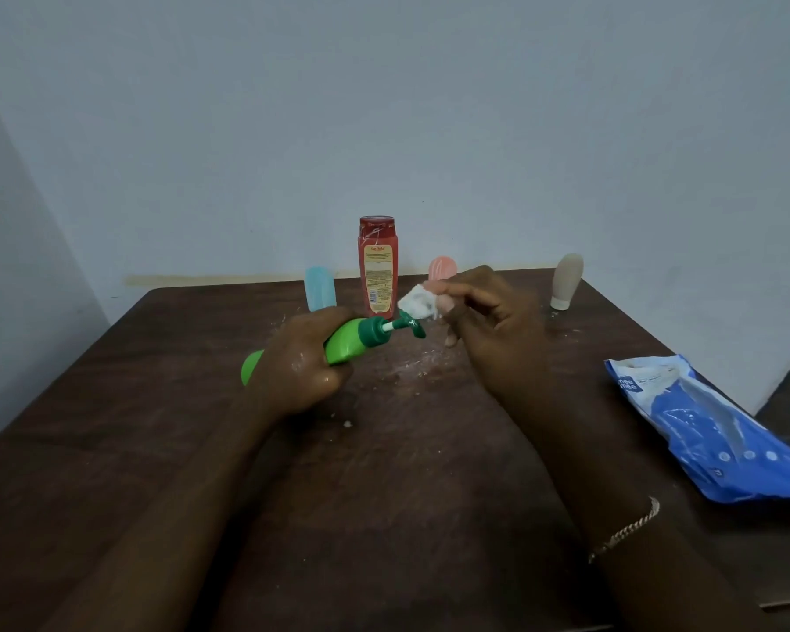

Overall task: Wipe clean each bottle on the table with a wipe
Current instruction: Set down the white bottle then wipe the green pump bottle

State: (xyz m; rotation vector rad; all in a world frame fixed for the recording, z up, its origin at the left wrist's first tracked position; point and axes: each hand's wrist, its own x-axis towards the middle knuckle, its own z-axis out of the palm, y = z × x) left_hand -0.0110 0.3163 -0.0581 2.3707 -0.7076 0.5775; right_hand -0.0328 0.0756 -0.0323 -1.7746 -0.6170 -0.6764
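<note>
My left hand [299, 362] grips a green pump bottle [345, 342], tilted on its side above the table, with its dark green pump head [409, 325] pointing right. My right hand [489, 321] pinches a crumpled white wipe [418, 305] against the top of the pump head. At the back of the table stand a red bottle [377, 266], a light blue tube [320, 288] to its left, a pink tube [442, 268] partly hidden behind my right hand, and a beige tube [566, 281] at the far right.
A blue pack of wipes [708, 426] lies at the table's right edge. White smears and specks [418, 364] mark the dark wooden table [156, 426] under my hands. A pale wall rises right behind the table's far edge.
</note>
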